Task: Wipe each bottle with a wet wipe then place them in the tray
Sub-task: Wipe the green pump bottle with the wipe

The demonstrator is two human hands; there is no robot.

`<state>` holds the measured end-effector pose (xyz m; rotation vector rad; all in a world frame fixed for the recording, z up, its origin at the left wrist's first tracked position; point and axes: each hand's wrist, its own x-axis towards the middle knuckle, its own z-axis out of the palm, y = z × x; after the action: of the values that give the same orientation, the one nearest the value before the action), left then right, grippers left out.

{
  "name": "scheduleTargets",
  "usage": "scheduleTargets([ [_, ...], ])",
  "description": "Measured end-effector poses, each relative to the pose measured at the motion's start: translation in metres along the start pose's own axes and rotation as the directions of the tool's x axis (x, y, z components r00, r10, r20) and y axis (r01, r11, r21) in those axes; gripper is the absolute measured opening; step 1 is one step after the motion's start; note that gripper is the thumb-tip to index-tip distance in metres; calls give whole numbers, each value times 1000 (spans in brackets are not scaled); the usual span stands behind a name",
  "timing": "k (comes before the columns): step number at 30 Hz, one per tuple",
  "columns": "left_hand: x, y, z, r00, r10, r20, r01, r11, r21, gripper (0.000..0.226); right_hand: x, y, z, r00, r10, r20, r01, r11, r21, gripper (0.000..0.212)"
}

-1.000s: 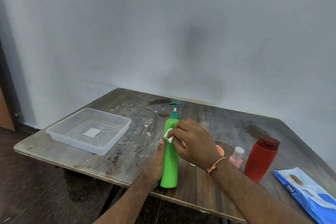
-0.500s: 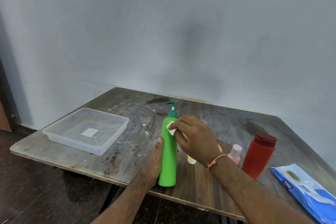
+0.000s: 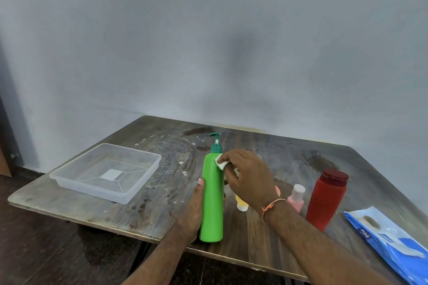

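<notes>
**Wipe pressed high on the green pump bottle, left hand steadying it**

Head view: the green pump bottle stands upright near the front edge of the wooden table, its dark green pump head pointing left. The left hand comes up from below, palm against the bottle's left side, thumb lying straight along the body; the fingers behind the bottle are hidden, so how far they wrap round it cannot be told, but the hand grasps the bottle and holds it in place. The right hand reaches in from the right with the forearm slanting across the table, an orange thread band at the wrist. Its fingers are curled and pinch a small folded white wet wipe, which is pressed to the bottle's upper right shoulder, just under the pump collar.

The clear plastic tray sits to the left, well apart from the bottle, with no bottle in it. Behind the right wrist stand a small yellow bottle, partly hidden, a small pink bottle and a tall red bottle. A blue wipes packet lies at the right edge.

Against the frames before, the wipe has climbed from the middle of the upper body to the shoulder of the bottle. The left hand keeps the same hold, and the bottle has stayed where it stood.
</notes>
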<state>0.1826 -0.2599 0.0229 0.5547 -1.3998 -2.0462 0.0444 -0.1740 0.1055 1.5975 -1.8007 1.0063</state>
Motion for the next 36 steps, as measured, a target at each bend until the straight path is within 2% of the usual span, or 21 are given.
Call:
scheduleTargets([
  [4,-1,1,0,1000,-2,8,3,999,-45,75,9,-5,6,992,120,-30,-117,990,80,24],
  [7,-1,2,0,1000,5,-27,-8,993,-116,71,9,-8,7,997,72,-10,-70,991,111,25],
  [11,2,3,-1,999,-35,-38,28,983,-184,72,-2,1,8,998,-28,61,25,998,52,20],
  [18,3,3,-3,999,-42,11,43,982,-184,77,3,-1,12,997,69,-23,-69,997,22,24],
  [22,3,4,-2,1000,-27,-6,25,983,-180,76,1,-5,13,1000,-12,20,11,998,60,17],
  [25,5,4,-2,1000,-26,-12,23,985,-171,76,-10,2,10,995,-72,63,71,997,23,13],
  [32,6,-1,-6,998,-50,23,53,987,-150,79,-4,-1,8,999,34,-35,-35,999,-19,22],
  [36,6,1,-6,997,-73,-12,69,977,-200,79,-9,1,11,995,-79,57,81,996,-30,18],
])
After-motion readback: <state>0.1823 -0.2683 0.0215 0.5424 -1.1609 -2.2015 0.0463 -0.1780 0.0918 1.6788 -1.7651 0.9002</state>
